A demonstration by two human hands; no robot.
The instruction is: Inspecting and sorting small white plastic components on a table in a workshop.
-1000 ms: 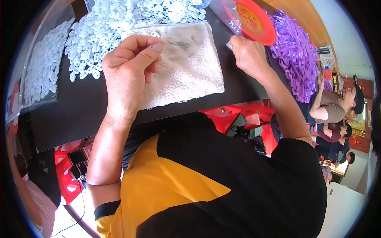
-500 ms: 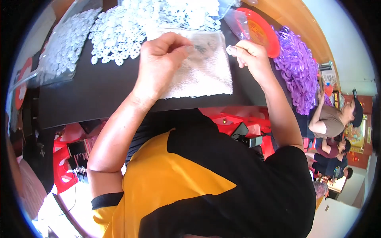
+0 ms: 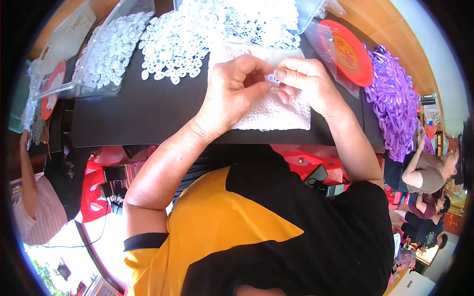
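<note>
Head view shows me both hands meeting over a white towel [image 3: 276, 111] spread on the black counter [image 3: 138, 108]. My left hand [image 3: 237, 93] is curled, thumb and fingers closed around a small white plastic piece [image 3: 271, 79] that peeks out between the two hands. My right hand [image 3: 306, 81] pinches the same piece from the 3 o'clock side, its fingers [image 3: 281, 74] pressed together on it. The piece sits just above the towel, at the spot where the fingertips touch.

At 12 o'clock from the hands lies a loose heap of white plastic rings [image 3: 182, 39], spilling right up to the towel's far edge. At 10 o'clock a clear plastic tray [image 3: 106, 54] holds more of the same rings. At 2 o'clock an orange plate [image 3: 350, 52] rests inside a clear bag, and beyond it, at 3 o'clock, a pile of purple straps [image 3: 395, 103] hangs over the counter's edge. Another person [image 3: 427, 170] sits well apart at 4 o'clock.
</note>
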